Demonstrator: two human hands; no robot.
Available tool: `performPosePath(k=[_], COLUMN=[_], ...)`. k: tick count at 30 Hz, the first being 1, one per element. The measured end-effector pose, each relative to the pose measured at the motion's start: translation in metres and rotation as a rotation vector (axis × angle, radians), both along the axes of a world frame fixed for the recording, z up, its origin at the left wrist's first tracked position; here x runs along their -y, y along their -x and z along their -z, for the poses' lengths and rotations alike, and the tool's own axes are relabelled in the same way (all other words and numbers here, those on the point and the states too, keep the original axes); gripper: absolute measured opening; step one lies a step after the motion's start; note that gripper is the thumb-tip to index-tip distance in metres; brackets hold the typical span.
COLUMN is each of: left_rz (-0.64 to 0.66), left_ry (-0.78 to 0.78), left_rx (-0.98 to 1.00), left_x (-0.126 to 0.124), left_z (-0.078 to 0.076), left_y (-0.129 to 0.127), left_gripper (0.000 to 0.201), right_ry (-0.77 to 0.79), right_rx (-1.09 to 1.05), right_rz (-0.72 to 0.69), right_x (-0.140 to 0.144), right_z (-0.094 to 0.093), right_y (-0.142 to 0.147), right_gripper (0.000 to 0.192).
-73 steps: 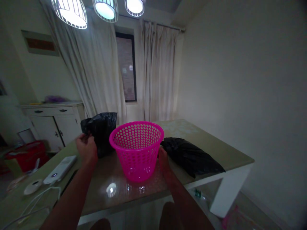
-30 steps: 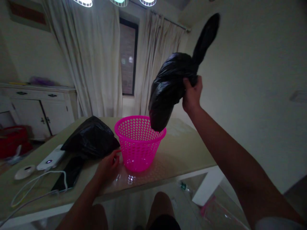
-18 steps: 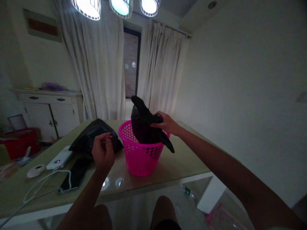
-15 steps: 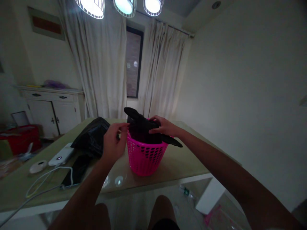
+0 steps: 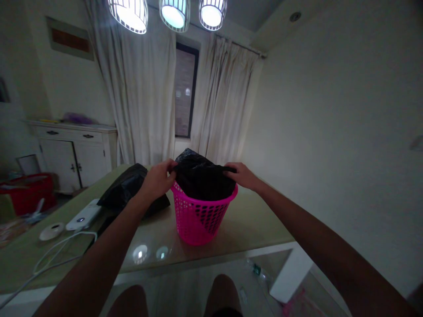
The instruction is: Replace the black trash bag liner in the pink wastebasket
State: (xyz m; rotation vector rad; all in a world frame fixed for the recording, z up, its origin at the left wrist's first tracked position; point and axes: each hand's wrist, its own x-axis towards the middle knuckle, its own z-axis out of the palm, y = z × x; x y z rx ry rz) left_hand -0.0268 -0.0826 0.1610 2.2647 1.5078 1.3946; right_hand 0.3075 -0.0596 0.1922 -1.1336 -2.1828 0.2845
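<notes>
Gripping black bag (image 5: 202,180) edges, left hand (image 5: 157,180) and right hand (image 5: 242,175) closed, over unlabelled pink basket (image 5: 201,218)

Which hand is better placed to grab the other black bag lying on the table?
Left. The left hand grips the bag in the pink basket on the side next to the other black bag; the right hand is across the basket.

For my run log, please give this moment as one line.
both hands grip black plastic bag | bag in pink perforated plastic basket
</notes>
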Motion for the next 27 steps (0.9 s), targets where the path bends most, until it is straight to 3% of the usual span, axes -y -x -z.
performPosePath(k=[2, 4, 6, 9, 11, 13, 15, 16, 18, 20, 22, 24, 27], left_rz=[0.221, 0.335, 0.260, 0.005, -0.063, 0.011, 0.187, 0.286, 0.387, 0.314, 0.207, 0.192, 0.218], left_ry=[0.065, 0.119, 0.098, -0.027, -0.085, -0.075, 0.001, 0.051, 0.116, 0.100, 0.023, -0.029, 0.005], left_rx=[0.102, 0.083, -0.004, -0.012, 0.055, 0.124, 0.201, 0.240, 0.379, 0.636, 0.885, 1.046, 1.157], left_x=[0.003, 0.008, 0.010, 0.009, 0.008, 0.009, 0.011, 0.013, 0.015, 0.016, 0.018, 0.024, 0.037], left_z=[-0.002, -0.005, -0.007, -0.007, -0.006, -0.006, -0.007, -0.009, -0.011, -0.012, -0.010, -0.005, 0.014], left_y=[-0.008, -0.017, -0.019, -0.008, -0.002, -0.006, -0.017, -0.022, -0.028, -0.023, -0.010, 0.006, 0.027], left_gripper=[0.040, 0.049, 0.041, 0.027, 0.025, 0.027, 0.033, 0.037, 0.041, 0.042, 0.036, 0.028, 0.027], right_ry=[-0.007, -0.037, -0.094, -0.117, -0.119, -0.118, -0.064, -0.025, 0.000, -0.053, -0.104, -0.114, -0.151], right_rx=[-0.047, -0.034, 0.022, 0.045, -0.002, -0.058, -0.087, -0.082, -0.095, -0.222, -0.424, -0.554, -0.462], right_rz=[-0.024, -0.116, -0.139, 0.018, 0.096, 0.031, -0.118, -0.179, -0.211, -0.163, -0.096, -0.047, -0.048], right_x=[0.004, 0.008, 0.009, 0.004, 0.005, 0.013, 0.025, 0.031, 0.039, 0.041, 0.041, 0.046, 0.067], right_z=[-0.001, -0.001, 0.000, 0.005, 0.008, 0.009, 0.008, 0.006, 0.002, -0.001, 0.000, 0.004, 0.017], right_y=[0.007, 0.016, 0.017, 0.004, -0.003, -0.001, 0.010, 0.016, 0.022, 0.017, 0.002, -0.015, -0.039], right_gripper=[0.029, 0.034, 0.026, 0.017, 0.016, 0.030, 0.056, 0.059, 0.044, 0.034, 0.037, 0.044, 0.045])
